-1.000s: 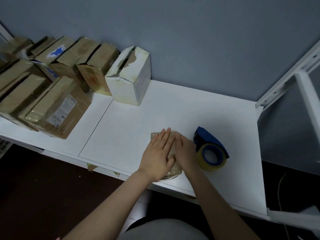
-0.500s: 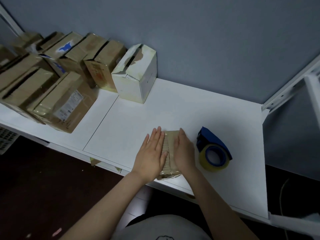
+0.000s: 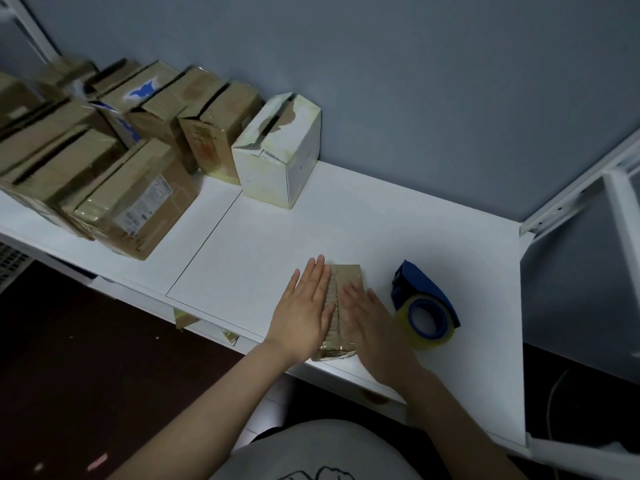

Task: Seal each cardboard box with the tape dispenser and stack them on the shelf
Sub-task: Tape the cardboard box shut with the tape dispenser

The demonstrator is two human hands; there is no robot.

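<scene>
Left hand [image 3: 304, 313]: is lying flat, fingers straight and close together, pressing on the left half of the small cardboard box [image 3: 348, 276].
Right hand [image 3: 372, 322]: is lying flat too, fingers straight (slightly blurred), pressing on the right half of that box's top; neither hand is curling round anything.
Small cardboard box: is sitting near the front edge of the white shelf board [image 3: 363, 220], showing a taped strip between the two hands.
Tape dispenser [image 3: 425, 306]: is lying just right of the small box, near the right hand, its blue body pointing away and its yellowish roll facing the person.
White box [image 3: 277, 161]: is standing well behind and left of the small box, against the grey wall.
Brown boxes [image 3: 135, 199]: are crowding together farther left of the small box, several showing dark gaps along their top seams.
</scene>
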